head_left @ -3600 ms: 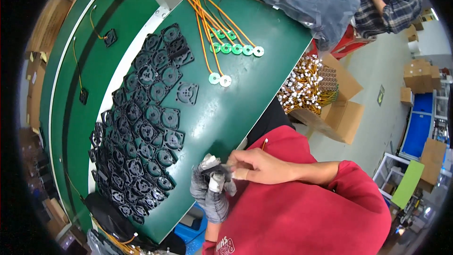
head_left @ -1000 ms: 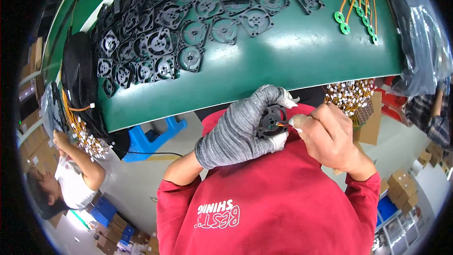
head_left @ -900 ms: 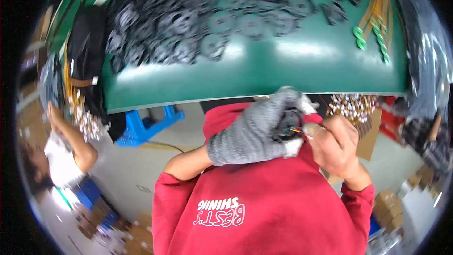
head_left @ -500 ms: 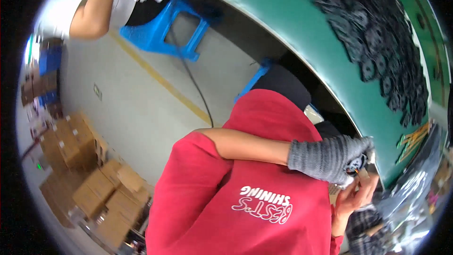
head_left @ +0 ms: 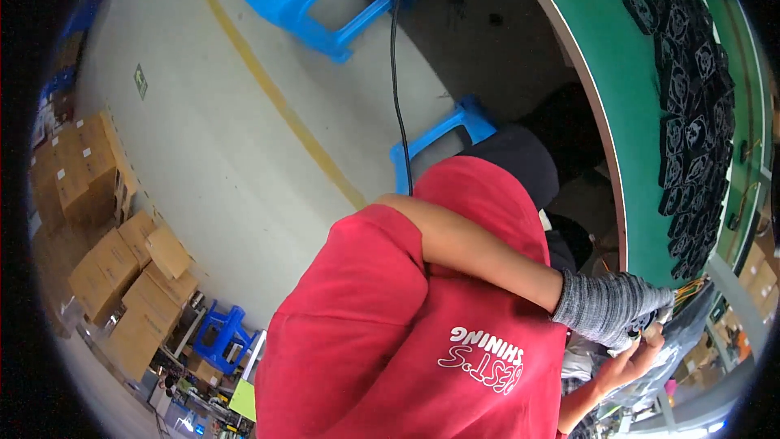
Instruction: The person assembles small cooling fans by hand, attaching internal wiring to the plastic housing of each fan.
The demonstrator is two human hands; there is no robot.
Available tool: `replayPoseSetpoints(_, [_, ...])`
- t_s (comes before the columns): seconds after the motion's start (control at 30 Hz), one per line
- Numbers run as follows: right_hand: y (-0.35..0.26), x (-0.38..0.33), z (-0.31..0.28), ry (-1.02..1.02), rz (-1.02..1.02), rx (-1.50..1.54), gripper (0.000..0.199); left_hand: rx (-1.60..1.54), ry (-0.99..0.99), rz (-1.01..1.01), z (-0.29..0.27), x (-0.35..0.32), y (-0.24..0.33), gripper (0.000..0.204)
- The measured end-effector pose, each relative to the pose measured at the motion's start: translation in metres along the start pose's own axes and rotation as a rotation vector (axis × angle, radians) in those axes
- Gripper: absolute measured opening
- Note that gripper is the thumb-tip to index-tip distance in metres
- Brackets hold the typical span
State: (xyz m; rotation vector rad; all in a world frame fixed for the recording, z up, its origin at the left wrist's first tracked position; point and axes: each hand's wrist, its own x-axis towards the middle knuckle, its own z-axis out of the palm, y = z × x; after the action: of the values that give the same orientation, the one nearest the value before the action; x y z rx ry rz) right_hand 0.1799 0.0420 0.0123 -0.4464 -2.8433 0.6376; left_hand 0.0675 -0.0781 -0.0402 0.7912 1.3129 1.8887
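detail is scarce at the lower right, where the left hand [head_left: 613, 305] and the right hand [head_left: 630, 364] meet close to the curved rim of the view. most of the black fan frame [head_left: 641, 326] they work on is hidden behind fingers; only a small dark patch shows, with a speck of orange beside it, too small to tell for certain as wire. the clear plastic bag [head_left: 686, 341] behind the hands blends into its surroundings, and the orange wires [head_left: 691, 287] at the table's near corner are partly covered. the pile of black fan frames [head_left: 691, 106] runs along the far side of the green table [head_left: 601, 57], which is cut off at the top, as is a blue stool [head_left: 325, 0].

white lettering [head_left: 483, 358] sits upside down across the front of the red top [head_left: 341, 317]. a green sign [head_left: 140, 81] on the floor bears a pale mark, and labels on the cardboard boxes [head_left: 106, 272] are too small to read.

the left grip, in a grey knit glove with whitish fingertips, is curled around the fan frame, just beside the table edge. the right grip is bare, its fingertips at the frame's lower edge; whether they pinch anything cannot be told.
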Motion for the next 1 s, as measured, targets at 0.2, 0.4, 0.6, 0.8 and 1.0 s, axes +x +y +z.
replayPoseSetpoints(0.2, [-0.015,-0.009,0.011,0.194,0.142,0.244,0.02,-0.164,-0.017,0.208,-0.022,0.002,-0.004,0.038])
replayPoseSetpoints(0.4, [-0.012,-0.02,0.012,0.089,0.182,0.479,0.019,-0.265,-0.044,-0.051,-0.005,-0.015,-0.008,0.041])
replayPoseSetpoints(0.6, [-0.001,-0.046,0.013,0.133,0.244,0.441,0.016,-0.245,-0.198,-0.099,0.005,-0.012,-0.018,0.041])
replayPoseSetpoints(0.8, [0.011,-0.047,0.019,0.117,0.27,0.536,0.015,-0.253,-0.392,-0.263,-0.001,0.0,-0.02,0.048])
replayPoseSetpoints(1.0, [0.027,-0.035,0.021,-0.003,0.301,0.834,0.012,-0.186,-0.456,-0.289,-0.004,0.021,-0.025,0.057])
